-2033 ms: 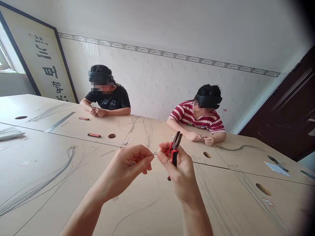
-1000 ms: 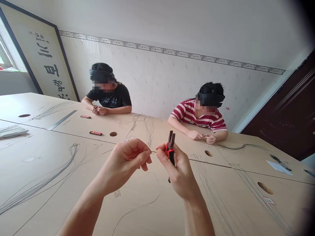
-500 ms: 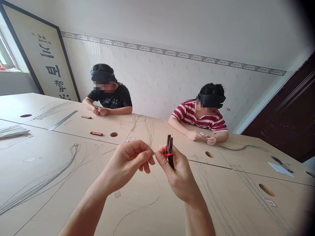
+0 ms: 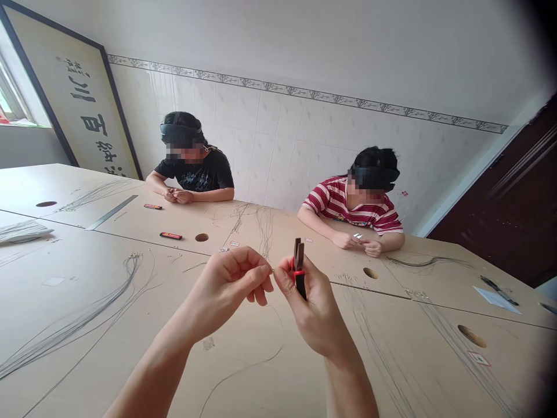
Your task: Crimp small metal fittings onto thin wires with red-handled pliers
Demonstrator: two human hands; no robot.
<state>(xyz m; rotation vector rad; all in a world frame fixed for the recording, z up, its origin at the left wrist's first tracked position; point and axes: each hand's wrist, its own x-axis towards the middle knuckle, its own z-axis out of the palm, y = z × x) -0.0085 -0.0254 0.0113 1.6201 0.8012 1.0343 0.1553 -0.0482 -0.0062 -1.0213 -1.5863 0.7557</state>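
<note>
My left hand (image 4: 237,284) is closed in a pinch, thumb against forefinger, on the end of a thin wire (image 4: 246,370). This wire appears to curve down below my hands toward the near table edge. A pair of pliers (image 4: 299,268) with red and black handles is held in my right hand (image 4: 311,307), its jaws pointing up and slightly apart. My right thumb and forefinger also pinch close to my left fingertips. A tiny metallic piece (image 4: 272,271) shows between the two hands, too small to identify.
A bundle of wires (image 4: 100,313) lies at the left, with more wires (image 4: 378,342) at the right. Two small red-and-black cases (image 4: 170,235) and a steel ruler (image 4: 112,212) rest farther back. Two people (image 4: 195,168) sit across the table, working with their hands. Round holes (image 4: 471,336) pierce the tabletop.
Almost nothing differs. The pliers have turned slightly in my right hand, and both hands keep their pinch in the same place.
</note>
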